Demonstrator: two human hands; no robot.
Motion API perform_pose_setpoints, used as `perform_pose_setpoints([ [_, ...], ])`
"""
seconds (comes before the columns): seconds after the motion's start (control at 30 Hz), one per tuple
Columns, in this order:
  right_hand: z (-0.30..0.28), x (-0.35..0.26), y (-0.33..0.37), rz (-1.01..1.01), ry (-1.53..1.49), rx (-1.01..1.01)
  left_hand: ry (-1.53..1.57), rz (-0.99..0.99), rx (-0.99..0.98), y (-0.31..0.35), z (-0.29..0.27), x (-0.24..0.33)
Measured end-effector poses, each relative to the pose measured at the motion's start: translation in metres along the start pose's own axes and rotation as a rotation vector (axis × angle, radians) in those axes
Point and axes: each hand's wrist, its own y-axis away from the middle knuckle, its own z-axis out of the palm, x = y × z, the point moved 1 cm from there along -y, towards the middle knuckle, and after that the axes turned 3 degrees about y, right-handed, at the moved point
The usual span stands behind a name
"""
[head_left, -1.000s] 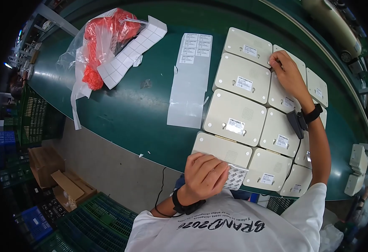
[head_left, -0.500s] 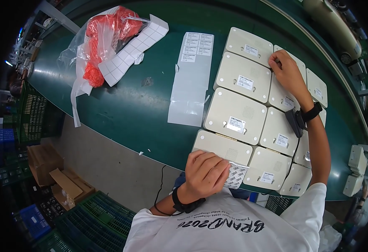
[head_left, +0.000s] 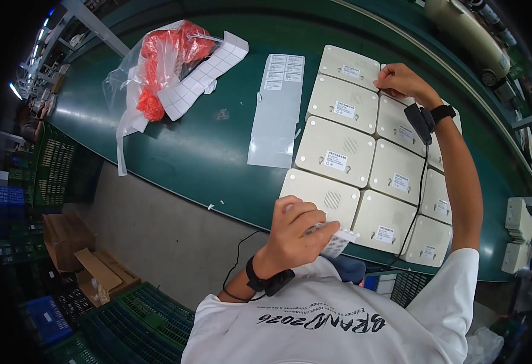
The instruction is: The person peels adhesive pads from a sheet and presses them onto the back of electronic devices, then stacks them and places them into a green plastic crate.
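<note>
Cream plastic housings lie face down in rows on the green table (head_left: 217, 164), most with a white label, keyhole slots and small round pads at the corners. My left hand (head_left: 297, 235) is closed on a patterned adhesive sheet (head_left: 337, 244) at the near edge of the closest housing (head_left: 321, 195). That housing shows a speaker grille and no visible label. My right hand (head_left: 402, 84) reaches to the far rows, fingertips pinched at the right corner of the far-left housing (head_left: 349, 68). Anything between those fingertips is too small to make out.
Left of the housings lies a label sheet (head_left: 271, 133), partly used. Farther left are a clear bag with red plastic (head_left: 181, 45) and a gridded white sheet (head_left: 208, 76). Green crates (head_left: 138, 327) and a cardboard box (head_left: 65, 239) stand on the floor. A black cable (head_left: 422, 188) hangs from my right wrist.
My right hand has moved slightly left, onto the far-left housing's corner. My left hand keeps the adhesive sheet, now tilted more edge-on. The whole view has shifted a little.
</note>
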Motion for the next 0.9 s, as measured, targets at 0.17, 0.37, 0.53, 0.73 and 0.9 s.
perform_pose_setpoints([
  [0.17,0.035,-0.011,0.056,-0.299,-0.216,0.150,-0.023,0.050,0.142,0.004,-0.013,0.004],
  [0.37,0.111,-0.083,0.237,-0.710,-0.330,-0.261,-0.036,0.112,0.190,0.008,-0.024,0.012],
  [0.53,0.120,-0.066,0.260,-0.627,-0.438,-0.219,0.034,0.076,0.130,0.004,-0.017,0.017],
  [0.73,0.121,-0.065,0.264,-0.745,-0.267,-0.095,0.038,0.078,0.076,0.002,-0.011,0.018],
  [0.9,0.133,-0.052,0.269,-0.899,-0.060,0.199,0.037,0.043,0.099,-0.007,-0.003,0.014],
])
